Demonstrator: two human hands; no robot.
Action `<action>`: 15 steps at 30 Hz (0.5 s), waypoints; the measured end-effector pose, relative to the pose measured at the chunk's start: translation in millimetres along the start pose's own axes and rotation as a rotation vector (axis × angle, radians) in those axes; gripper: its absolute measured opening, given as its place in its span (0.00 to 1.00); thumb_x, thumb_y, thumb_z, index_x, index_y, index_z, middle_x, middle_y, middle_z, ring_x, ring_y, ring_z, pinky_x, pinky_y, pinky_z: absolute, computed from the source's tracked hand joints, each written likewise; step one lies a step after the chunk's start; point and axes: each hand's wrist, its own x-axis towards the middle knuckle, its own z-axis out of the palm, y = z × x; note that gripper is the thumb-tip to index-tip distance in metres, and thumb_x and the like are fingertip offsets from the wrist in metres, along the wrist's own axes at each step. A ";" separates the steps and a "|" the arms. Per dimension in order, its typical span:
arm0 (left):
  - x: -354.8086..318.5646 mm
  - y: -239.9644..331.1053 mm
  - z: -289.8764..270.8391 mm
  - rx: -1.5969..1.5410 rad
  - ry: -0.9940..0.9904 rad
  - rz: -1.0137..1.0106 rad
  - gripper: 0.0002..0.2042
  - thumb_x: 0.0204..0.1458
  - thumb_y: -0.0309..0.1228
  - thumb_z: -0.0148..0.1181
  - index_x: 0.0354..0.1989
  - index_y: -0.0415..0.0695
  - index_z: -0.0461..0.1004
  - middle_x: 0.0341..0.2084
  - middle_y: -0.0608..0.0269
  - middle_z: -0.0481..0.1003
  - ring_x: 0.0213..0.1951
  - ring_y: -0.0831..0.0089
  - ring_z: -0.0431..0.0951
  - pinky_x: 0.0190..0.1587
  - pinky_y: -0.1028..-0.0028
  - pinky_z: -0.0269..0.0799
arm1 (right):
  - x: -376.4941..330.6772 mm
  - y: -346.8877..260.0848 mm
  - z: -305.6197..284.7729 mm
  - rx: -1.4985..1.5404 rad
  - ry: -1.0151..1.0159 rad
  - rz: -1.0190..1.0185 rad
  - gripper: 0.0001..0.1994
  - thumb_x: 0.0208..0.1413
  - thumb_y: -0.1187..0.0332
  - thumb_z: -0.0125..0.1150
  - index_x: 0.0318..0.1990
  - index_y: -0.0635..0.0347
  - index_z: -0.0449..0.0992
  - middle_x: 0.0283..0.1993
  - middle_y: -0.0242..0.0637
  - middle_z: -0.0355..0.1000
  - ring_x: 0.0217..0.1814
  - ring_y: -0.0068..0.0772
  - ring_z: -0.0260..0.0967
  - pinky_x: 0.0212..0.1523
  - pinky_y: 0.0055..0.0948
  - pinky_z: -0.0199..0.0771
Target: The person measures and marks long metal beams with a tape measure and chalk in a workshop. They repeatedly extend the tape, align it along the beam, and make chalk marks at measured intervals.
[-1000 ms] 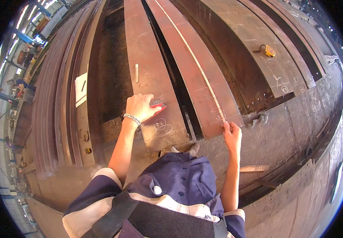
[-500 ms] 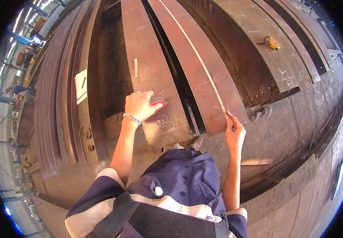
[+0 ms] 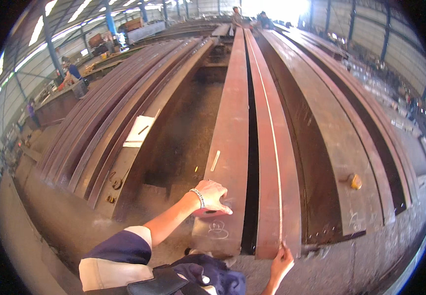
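My left hand [image 3: 212,195], with a bead bracelet at the wrist, rests palm down on the near end of a long rusty steel beam [image 3: 230,123]. Its fingers cover a small red object [image 3: 204,213]. White chalk marks [image 3: 218,229] sit just below the hand. My right hand [image 3: 282,261] pinches the end of a thin pale measuring tape [image 3: 272,142] at the near end of the neighbouring beam [image 3: 267,196]. The tape runs far along that beam.
A short white stick [image 3: 215,161] lies on the left beam ahead of my hand. A white sheet [image 3: 139,130] sits on the stacked beams at left. A small yellow object [image 3: 354,181] lies on the right plate. People stand far left [image 3: 70,73] and far back [image 3: 236,14].
My head has tilted up, so the far end of the hall now shows. Both hands stay at the same spots on the beam ends.
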 end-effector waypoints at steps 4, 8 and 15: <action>-3.9 -2.8 -25.4 -0.051 0.359 0.220 0.31 0.48 0.55 0.60 0.54 0.44 0.70 0.41 0.53 0.77 0.44 0.58 0.78 0.48 0.60 0.73 | -1.8 -7.8 -1.1 0.023 -0.120 0.106 0.14 0.55 0.78 0.53 0.48 0.64 0.79 0.34 0.48 0.78 0.32 0.27 0.73 0.35 0.29 0.72; -15.2 26.6 -119.0 -0.005 0.267 0.479 0.32 0.54 0.48 0.58 0.66 0.53 0.59 0.42 0.51 0.77 0.41 0.56 0.79 0.44 0.60 0.74 | -3.4 -6.8 -3.2 -0.052 -0.083 0.013 0.12 0.57 0.70 0.56 0.46 0.60 0.80 0.36 0.44 0.78 0.35 0.36 0.77 0.34 0.29 0.74; -9.8 22.7 -231.4 -0.003 0.578 0.047 0.37 0.54 0.50 0.57 0.67 0.42 0.52 0.37 0.52 0.79 0.40 0.58 0.79 0.46 0.62 0.73 | -3.2 14.0 -0.4 0.039 -0.067 0.077 0.13 0.54 0.76 0.56 0.46 0.63 0.79 0.38 0.53 0.77 0.36 0.38 0.79 0.37 0.33 0.75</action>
